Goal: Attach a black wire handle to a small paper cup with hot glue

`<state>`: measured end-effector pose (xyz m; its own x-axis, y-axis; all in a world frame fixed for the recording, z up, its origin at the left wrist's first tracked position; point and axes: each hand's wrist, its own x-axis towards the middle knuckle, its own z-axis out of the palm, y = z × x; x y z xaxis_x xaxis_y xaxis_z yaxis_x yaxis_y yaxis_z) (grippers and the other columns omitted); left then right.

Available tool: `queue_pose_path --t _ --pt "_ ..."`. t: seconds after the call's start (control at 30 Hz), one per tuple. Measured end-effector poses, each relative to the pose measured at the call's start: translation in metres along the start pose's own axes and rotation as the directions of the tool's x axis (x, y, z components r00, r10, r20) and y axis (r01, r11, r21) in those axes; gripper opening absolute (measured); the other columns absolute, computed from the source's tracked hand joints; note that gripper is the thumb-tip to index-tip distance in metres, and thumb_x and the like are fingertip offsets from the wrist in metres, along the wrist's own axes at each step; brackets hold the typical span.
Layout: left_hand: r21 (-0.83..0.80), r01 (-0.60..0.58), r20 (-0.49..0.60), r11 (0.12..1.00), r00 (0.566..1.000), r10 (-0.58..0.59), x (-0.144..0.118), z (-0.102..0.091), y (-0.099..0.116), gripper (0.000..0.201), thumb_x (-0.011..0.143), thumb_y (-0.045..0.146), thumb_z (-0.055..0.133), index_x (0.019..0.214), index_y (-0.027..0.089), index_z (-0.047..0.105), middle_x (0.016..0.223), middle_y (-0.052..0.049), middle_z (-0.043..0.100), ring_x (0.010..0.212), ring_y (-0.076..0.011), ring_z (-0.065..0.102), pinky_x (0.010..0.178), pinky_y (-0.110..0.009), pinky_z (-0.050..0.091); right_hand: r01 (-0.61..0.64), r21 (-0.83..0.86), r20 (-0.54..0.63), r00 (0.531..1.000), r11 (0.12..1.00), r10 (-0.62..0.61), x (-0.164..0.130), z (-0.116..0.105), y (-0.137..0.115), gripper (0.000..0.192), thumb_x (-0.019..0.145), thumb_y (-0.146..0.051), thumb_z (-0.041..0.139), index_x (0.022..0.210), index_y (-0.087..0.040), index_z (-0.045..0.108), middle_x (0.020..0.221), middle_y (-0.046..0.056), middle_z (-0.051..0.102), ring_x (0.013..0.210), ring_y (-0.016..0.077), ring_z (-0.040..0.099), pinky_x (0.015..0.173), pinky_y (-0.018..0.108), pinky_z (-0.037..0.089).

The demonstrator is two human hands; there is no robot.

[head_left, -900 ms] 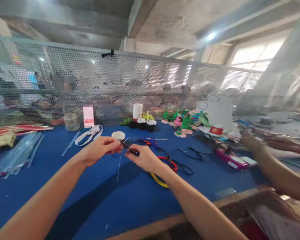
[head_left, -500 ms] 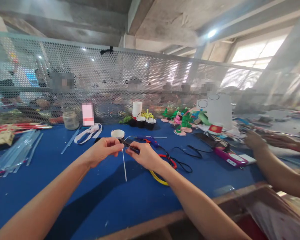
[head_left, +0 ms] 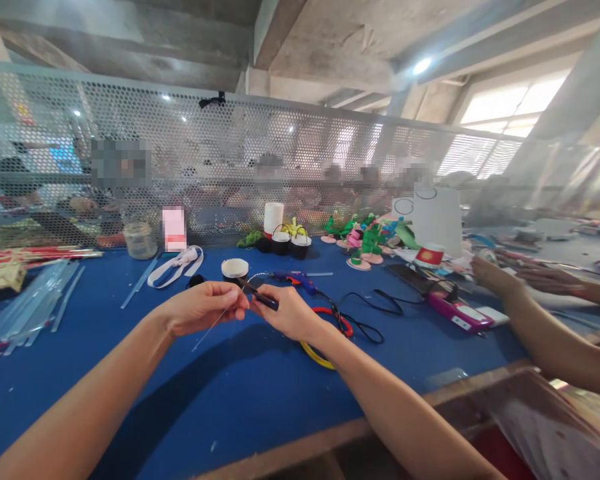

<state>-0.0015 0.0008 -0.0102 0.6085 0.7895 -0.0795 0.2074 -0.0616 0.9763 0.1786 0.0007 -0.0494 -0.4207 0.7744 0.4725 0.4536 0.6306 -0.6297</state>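
Note:
My left hand (head_left: 200, 307) pinches a thin pale wire (head_left: 211, 327) that slants down to the left from my fingertips. My right hand (head_left: 289, 311) grips a small dark tool (head_left: 260, 298), its tip meeting the wire at my left fingers. Both hands hover above the blue table (head_left: 130, 387). A white roll of tape (head_left: 235, 269) sits just behind my hands.
A blue glue gun (head_left: 295, 279) with a black cable, red and yellow rings (head_left: 325, 333), clear glue sticks (head_left: 30, 307), a glass jar (head_left: 140, 240), black mini baskets (head_left: 290, 243) and green craft figures (head_left: 367, 243) lie around. Another person's arms (head_left: 540, 327) work at the right. A perforated screen (head_left: 205, 167) backs the table.
The wire hung straight down from my fingers before; now it slants down to the left. My hands stay close together at the same spot.

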Motion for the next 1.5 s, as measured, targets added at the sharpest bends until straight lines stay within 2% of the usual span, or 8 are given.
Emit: queue_pose_path --t 0.1,0.27,0.5,0.63,0.83,0.97,1.2,1.5 --pt "0.324 -0.018 -0.176 0.946 0.981 0.079 0.001 0.01 0.004 0.026 0.069 0.04 0.049 0.059 0.016 0.051 0.056 0.002 0.049 0.054 -0.0097 0.043 0.056 -0.023 0.033 -0.038 -0.081 -0.033 0.999 0.996 0.035 0.001 0.0 0.002 0.018 0.074 -0.028 0.046 0.073 -0.015 0.059 0.058 0.0 0.056 0.051 0.0083 0.045 0.049 0.018 0.032" --pt "0.878 0.233 -0.418 0.418 0.797 0.435 -0.007 0.029 0.023 0.019 0.07 0.026 0.048 0.058 0.016 0.057 0.061 -0.005 0.055 0.074 -0.0211 0.05 0.066 -0.031 0.033 -0.112 -0.284 -0.104 0.991 0.952 0.086 0.002 0.001 0.004 0.014 0.073 -0.026 0.049 0.075 -0.016 0.059 0.063 0.004 0.06 0.055 0.0127 0.05 0.052 0.022 0.033" --pt "0.19 -0.023 -0.02 0.982 0.999 0.027 -0.008 0.001 0.012 0.026 0.073 0.038 0.047 0.078 0.016 0.06 0.083 -0.004 0.061 0.068 -0.0121 0.049 0.065 -0.025 0.035 -0.03 -0.062 -0.031 0.999 0.998 0.028 0.001 0.0 -0.001 0.018 0.074 -0.025 0.045 0.073 -0.014 0.059 0.06 0.001 0.058 0.053 0.0087 0.046 0.051 0.018 0.033" --pt "-0.277 0.007 0.089 0.961 0.996 0.018 0.002 0.002 -0.009 0.026 0.065 0.039 0.059 0.071 0.015 0.052 0.069 -0.003 0.059 0.062 -0.0101 0.048 0.06 -0.023 0.034 0.007 0.006 -0.036 0.999 1.0 -0.007 0.001 0.0 -0.001 0.018 0.074 -0.022 0.043 0.072 -0.012 0.058 0.059 -0.001 0.056 0.052 0.0074 0.044 0.05 0.017 0.033" --pt "0.273 -0.019 -0.209 0.962 0.975 0.079 0.001 0.013 0.005 0.025 0.067 0.038 0.053 0.058 0.017 0.044 0.049 0.004 0.047 0.048 -0.0084 0.039 0.05 -0.022 0.029 -0.057 -0.152 -0.06 0.997 0.987 0.048 0.003 -0.002 -0.001 0.018 0.074 -0.027 0.046 0.075 -0.015 0.06 0.061 0.002 0.059 0.053 0.0103 0.048 0.05 0.02 0.033" --pt "0.81 0.163 -0.418 0.563 0.834 0.361 -0.003 0.022 0.018 0.016 0.067 0.028 0.051 0.055 0.017 0.048 0.051 0.001 0.048 0.052 -0.0128 0.043 0.052 -0.025 0.028 -0.143 -0.278 -0.095 0.988 0.95 0.121 0.004 -0.001 0.002 0.016 0.073 -0.026 0.048 0.077 -0.017 0.06 0.064 0.004 0.062 0.055 0.0132 0.051 0.052 0.022 0.033" --pt "0.503 0.055 -0.35 0.863 0.925 0.145 0.001 0.016 0.014 0.021 0.068 0.035 0.05 0.059 0.016 0.048 0.047 0.004 0.05 0.047 -0.0091 0.043 0.046 -0.021 0.029 -0.13 -0.096 -0.048 0.991 0.987 0.126 0.002 0.0 0.0 0.022 0.071 -0.035 0.051 0.079 -0.016 0.058 0.062 0.0 0.057 0.052 0.0095 0.047 0.049 0.019 0.033" --pt "0.316 0.014 -0.367 0.949 0.924 0.109 0.002 0.012 0.013 0.018 0.064 0.03 0.057 0.057 0.015 0.049 0.048 0.005 0.051 0.051 -0.0079 0.044 0.052 -0.022 0.032 -0.124 -0.131 -0.02 0.992 0.984 0.122 0.001 -0.001 -0.003 0.019 0.07 -0.031 0.051 0.077 -0.015 0.059 0.061 0.001 0.057 0.053 0.01 0.046 0.051 0.02 0.033"
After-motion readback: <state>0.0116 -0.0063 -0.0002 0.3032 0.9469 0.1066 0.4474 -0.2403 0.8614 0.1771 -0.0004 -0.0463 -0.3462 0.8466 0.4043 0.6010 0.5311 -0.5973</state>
